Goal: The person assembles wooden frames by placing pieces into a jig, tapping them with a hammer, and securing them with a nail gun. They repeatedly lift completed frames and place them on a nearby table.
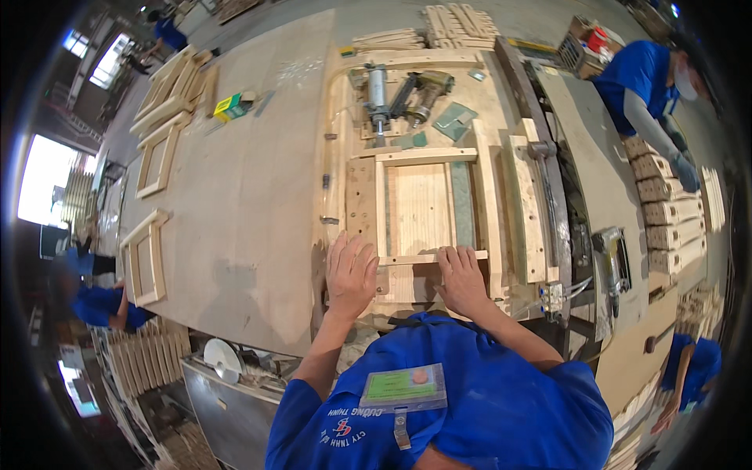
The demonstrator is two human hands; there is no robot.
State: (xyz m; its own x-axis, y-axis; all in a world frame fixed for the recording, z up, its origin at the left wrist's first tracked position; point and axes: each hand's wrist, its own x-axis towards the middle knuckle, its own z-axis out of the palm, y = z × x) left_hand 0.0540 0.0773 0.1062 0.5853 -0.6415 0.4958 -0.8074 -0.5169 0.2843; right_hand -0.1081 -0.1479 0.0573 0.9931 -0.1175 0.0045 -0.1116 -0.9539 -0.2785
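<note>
Both hands (pixel 462 277) border the wooden frame (pixel 381 205) at its near rail (pixel 411 259).

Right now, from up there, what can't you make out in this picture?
All in the head view:
- Part of the near wooden bar: hidden by the right hand.
- The left hand's palm: hidden by its own back.
- The badge's small print: too small and blurred.
- The left-edge worker's head: blurred.

Bright windows (pixel 45 180) glared at left and upper left — grey floor (pixel 376 16) showed along the top, a broad tabletop (pixel 266 180) left of centre.
</note>
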